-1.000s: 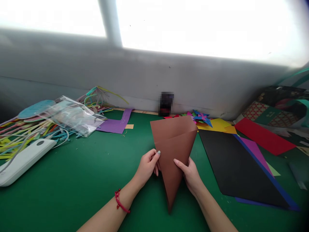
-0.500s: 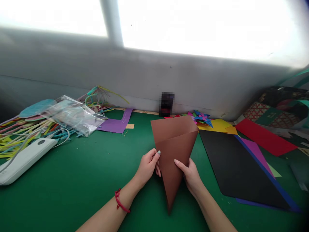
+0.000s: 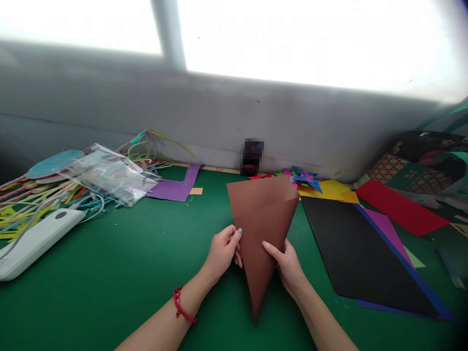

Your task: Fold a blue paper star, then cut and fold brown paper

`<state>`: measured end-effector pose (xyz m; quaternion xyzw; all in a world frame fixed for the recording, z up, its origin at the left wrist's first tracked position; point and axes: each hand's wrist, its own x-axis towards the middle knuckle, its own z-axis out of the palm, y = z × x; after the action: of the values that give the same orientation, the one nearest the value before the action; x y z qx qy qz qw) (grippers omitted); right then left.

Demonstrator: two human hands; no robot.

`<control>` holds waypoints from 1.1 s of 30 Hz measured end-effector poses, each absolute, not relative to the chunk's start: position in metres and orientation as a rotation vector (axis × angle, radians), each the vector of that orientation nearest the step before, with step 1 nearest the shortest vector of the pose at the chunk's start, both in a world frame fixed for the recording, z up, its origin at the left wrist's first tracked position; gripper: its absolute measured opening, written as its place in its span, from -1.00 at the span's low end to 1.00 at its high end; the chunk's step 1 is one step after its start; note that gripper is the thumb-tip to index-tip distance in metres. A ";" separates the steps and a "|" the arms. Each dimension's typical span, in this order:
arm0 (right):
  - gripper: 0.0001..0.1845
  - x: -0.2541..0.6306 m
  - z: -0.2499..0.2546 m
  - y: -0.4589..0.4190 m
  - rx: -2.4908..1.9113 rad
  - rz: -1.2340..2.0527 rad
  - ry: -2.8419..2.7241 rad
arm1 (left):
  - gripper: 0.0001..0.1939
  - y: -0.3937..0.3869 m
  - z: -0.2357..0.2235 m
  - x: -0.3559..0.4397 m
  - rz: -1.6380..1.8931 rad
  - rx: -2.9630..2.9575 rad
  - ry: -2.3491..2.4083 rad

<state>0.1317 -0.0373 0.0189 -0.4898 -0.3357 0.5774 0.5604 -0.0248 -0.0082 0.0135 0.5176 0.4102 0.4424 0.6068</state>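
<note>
Left hand (image 3: 224, 249), right hand (image 3: 287, 263): pinched on opposite sides of brown paper cone (image 3: 261, 234) | cone: over green desk (image 3: 153, 282), tip contact unclear | handling: likely light, bendable, easily creased; hold by side edges | black sheet (image 3: 358, 248): right of cone

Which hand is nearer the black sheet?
Right: the right hand grips the brown cone just left of the black sheet; the left hand is farther, on the cone's far side.
</note>
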 end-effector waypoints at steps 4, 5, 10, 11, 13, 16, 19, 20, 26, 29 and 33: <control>-0.47 0.132 0.022 -0.037 -1.088 1.429 -0.738 | -0.68 -0.010 0.017 -0.026 1.031 1.211 0.944; -0.45 0.133 0.023 -0.036 -1.065 1.432 -0.713 | -0.68 -0.011 0.017 -0.026 1.032 1.214 0.942; -0.40 0.139 0.025 -0.034 -1.037 1.434 -0.613 | -0.69 -0.014 0.013 -0.022 0.972 1.250 0.907; -0.39 0.140 0.025 -0.034 -1.045 1.432 -0.607 | -0.69 -0.014 0.012 -0.022 0.959 1.257 0.902; -0.36 0.140 0.025 -0.034 -1.070 1.402 -0.607 | -0.69 -0.014 0.012 -0.021 0.945 1.267 0.902; -0.35 0.139 0.025 -0.035 -1.113 1.332 -0.619 | -0.68 -0.014 0.012 -0.021 0.939 1.272 0.917; -0.34 0.138 0.024 -0.035 -1.123 1.292 -0.629 | -0.68 -0.014 0.012 -0.021 0.940 1.268 0.922; -0.34 0.138 0.024 -0.036 -1.118 1.286 -0.633 | -0.68 -0.014 0.012 -0.021 0.942 1.265 0.922; -0.36 0.138 0.024 -0.036 -1.116 1.258 -0.639 | -0.69 -0.013 0.010 -0.021 0.954 1.248 0.922; -0.37 0.138 0.024 -0.036 -1.106 1.266 -0.630 | -0.69 -0.013 0.010 -0.021 0.954 1.245 0.919; -0.37 0.138 0.025 -0.036 -1.082 1.276 -0.631 | -0.69 -0.013 0.011 -0.021 0.956 1.229 0.907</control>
<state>0.1381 -0.0359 0.0246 -0.4718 -0.2752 0.5563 0.6262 -0.0206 -0.0134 0.0114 0.5346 0.3946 0.4159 0.6210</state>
